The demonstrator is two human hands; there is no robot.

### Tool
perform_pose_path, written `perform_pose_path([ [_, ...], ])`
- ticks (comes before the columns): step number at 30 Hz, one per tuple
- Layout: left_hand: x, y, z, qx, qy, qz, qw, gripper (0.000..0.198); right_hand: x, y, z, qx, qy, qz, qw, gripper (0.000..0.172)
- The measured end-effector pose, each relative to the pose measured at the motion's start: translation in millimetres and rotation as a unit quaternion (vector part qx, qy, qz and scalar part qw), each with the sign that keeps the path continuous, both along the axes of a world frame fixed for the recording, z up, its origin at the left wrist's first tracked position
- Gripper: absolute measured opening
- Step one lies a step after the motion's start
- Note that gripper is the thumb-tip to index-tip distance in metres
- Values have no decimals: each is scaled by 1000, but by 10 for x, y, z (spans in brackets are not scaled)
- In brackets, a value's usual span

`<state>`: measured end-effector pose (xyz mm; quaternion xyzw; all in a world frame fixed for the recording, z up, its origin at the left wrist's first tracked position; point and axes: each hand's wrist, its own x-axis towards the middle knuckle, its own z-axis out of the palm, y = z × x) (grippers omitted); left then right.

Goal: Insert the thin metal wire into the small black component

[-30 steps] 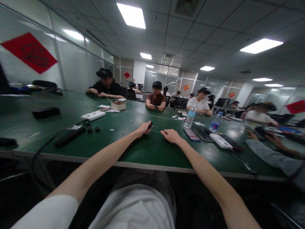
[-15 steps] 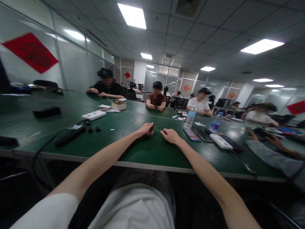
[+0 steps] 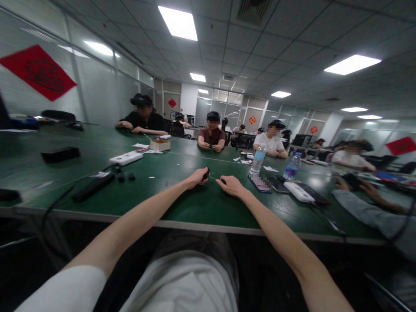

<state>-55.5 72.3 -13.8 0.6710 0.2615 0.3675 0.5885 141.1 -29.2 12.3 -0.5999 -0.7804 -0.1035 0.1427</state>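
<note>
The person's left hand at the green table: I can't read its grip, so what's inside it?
A small black object shows at the fingertips of the left hand; the fingers cover the rest, so what it is cannot be seen.

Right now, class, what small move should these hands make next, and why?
Probably ease the right hand closer to the left hand: the left holds a small dark object, and a thin pale strand runs toward the right hand.

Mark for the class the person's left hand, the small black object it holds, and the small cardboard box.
Left hand (image 3: pixel 196 178): head view, back of the hand.
Small black object (image 3: pixel 206 173): head view, its exposed end.
Small cardboard box (image 3: pixel 160 146): head view, its front wall.
</note>
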Motion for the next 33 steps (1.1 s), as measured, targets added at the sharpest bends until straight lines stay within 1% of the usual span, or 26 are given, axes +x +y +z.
perform_pose_path([
  [9, 1, -44, 26, -6, 1, 7, 1000, 40, -46, -49, 43, -6, 4, -1, 1000, 52],
  [17, 11, -9, 3, -4, 7, 16, 1000, 40, -28, -20, 20, -1, 3, 3, 1000, 52],
  [33, 1, -77, 39, 0, 8, 19, 1000, 40, -27, -26, 22, -6, 6, -7, 1000, 52],
])
